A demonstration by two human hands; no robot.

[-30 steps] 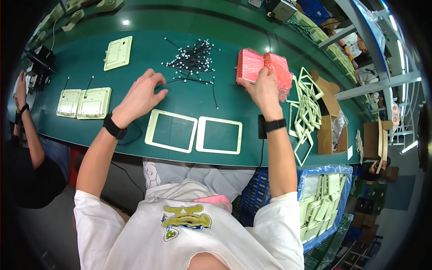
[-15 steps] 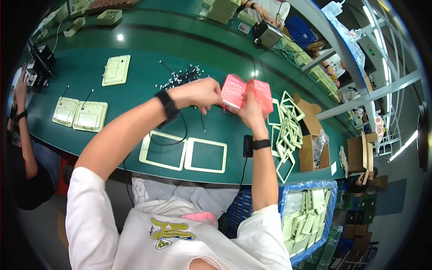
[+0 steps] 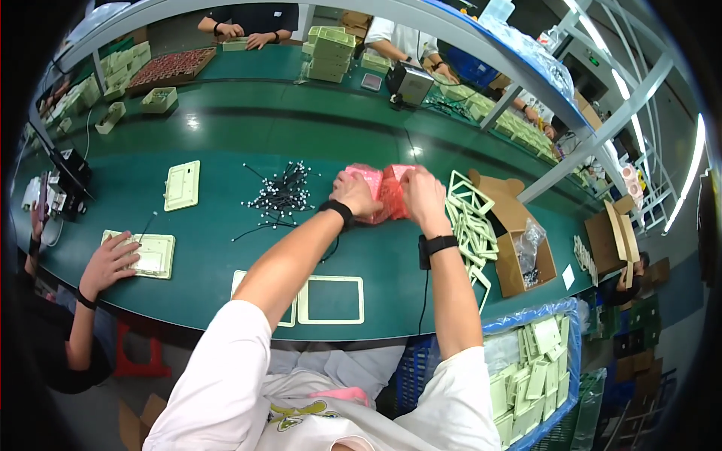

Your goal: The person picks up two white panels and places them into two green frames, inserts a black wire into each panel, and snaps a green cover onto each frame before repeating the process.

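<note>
Gripping the pink bubble wrap (image 3: 392, 197) at mid-table, the left hand (image 3: 356, 192) spreads over its left part, while the right hand (image 3: 423, 195) has its fingers bent onto the right part; the fingertips are partly hidden. Just left of the wrap lies a tangled heap of thin black cables (image 3: 282, 188) with small white ends. Close on the right, loose frames (image 3: 472, 239) crowd up to an open cardboard box (image 3: 511, 269). The left forearm crosses one of two flat frames on the near side, hiding part of it. Farther left, another person's hand (image 3: 110, 263) rests on a pale panel (image 3: 156, 255).

The wrap is crinkled, shiny and dimpled; the frames are pale green, rectangular and smooth; the green table (image 3: 391, 263) is flat.
</note>
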